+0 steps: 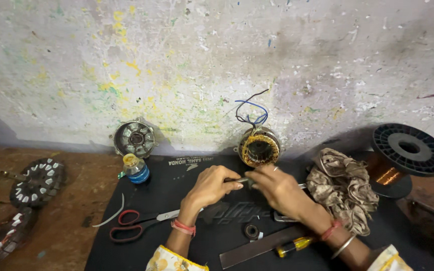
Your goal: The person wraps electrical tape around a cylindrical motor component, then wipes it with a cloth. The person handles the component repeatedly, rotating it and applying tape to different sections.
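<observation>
Nearest the camera, a flat metal bar [259,247] and a yellow-handled screwdriver [293,245] lie on the black mat [177,200]. Just above them the left hand [211,186] and right hand [277,189] meet, both pinching a small metal piece [244,180], perhaps a slim tool; the view is too poor to tell. Red-handled scissors [131,226] lie to the left, and a wound motor stator [258,147] stands by the wall beyond the hands.

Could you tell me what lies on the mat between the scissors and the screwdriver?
In the head view, a small black ring lies between the scissors and the screwdriver, beside the left forearm.
</observation>
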